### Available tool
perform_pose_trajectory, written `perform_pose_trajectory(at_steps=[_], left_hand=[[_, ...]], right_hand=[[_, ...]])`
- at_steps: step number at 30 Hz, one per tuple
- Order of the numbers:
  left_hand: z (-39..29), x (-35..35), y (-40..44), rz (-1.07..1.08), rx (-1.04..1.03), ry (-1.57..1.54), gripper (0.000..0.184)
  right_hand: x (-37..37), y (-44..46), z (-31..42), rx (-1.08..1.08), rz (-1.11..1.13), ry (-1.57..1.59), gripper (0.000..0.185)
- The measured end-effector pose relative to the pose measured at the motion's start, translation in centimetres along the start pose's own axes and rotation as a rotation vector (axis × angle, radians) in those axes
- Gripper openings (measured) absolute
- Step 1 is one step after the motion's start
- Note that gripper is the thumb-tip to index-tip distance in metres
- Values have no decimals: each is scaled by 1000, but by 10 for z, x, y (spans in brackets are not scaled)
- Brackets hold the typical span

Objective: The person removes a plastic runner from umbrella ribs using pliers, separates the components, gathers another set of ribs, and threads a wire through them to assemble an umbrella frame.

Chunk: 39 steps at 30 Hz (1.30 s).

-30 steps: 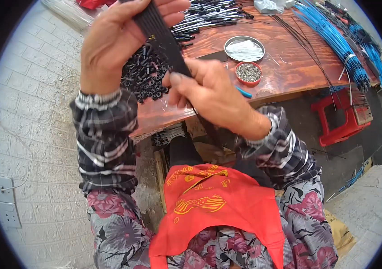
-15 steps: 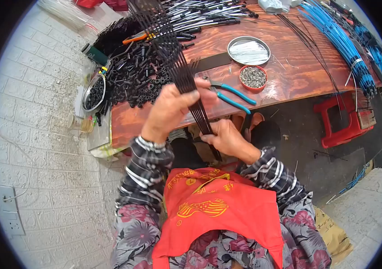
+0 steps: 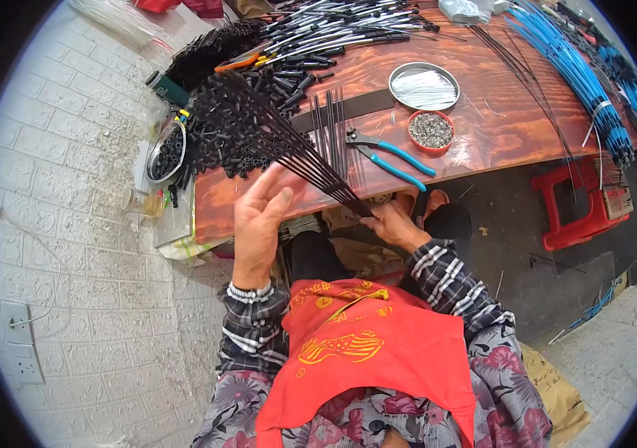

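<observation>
Left side's pretty tight: white brick wall, then a metal bowl of black bits crammed at that end of the bench. Next to it a big heap of black plastic fittings sprawls almost to the front edge, so not much elbow room there.

Left hand is by the front edge, fingers and thumb spread wide, palm up against the underside of the rods or just shy of it, can't tell which from here. The bundle of thin black rods slants up and left, fanned out over the fittings at its far end.

A few loose dark rods lie past it, then blue-handled pliers, with one handle tip right at the front edge. Right hand sits just off that edge, closed around the bundle's lower end, floor showing beside it.

Behind the pliers there's a round tin of white strips and a red dish of little metal pieces. Most open wood is right of those, up to some long dark rods and the blue cable bundle. Red stool is tucked below, dark floor free around it.
</observation>
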<state>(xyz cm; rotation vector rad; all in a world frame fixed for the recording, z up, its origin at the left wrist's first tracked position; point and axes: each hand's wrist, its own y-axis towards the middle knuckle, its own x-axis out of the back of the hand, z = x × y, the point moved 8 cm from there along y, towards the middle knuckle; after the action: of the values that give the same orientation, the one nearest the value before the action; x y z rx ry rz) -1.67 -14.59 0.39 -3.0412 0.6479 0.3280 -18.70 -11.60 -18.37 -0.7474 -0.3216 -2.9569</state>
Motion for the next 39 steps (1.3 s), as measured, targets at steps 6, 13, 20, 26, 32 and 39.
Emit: perform_pose_trajectory(at_steps=[6,13,20,26,32,39], left_hand=[[-52,-53,27,240,-295,-19,48],[-72,-70,50,298,-297,-21,40],[-71,-73,56,292,-268,35,27],[-68,-75,59,308,-258,-6,22],[-69,-77,54,327,-258,8,23],[-72,-84,49,328,-308,173,23]], right_hand=[[-8,-16,-30,-67,36,-31,23],[-29,-20,-48,-270,148,42,30],[-28,-24,-40,-224,110,50,28],[27,-26,21,-61,167,-408,27],[153,-2,208,103,206,47,22],[180,59,295,964,-39,-353,38]])
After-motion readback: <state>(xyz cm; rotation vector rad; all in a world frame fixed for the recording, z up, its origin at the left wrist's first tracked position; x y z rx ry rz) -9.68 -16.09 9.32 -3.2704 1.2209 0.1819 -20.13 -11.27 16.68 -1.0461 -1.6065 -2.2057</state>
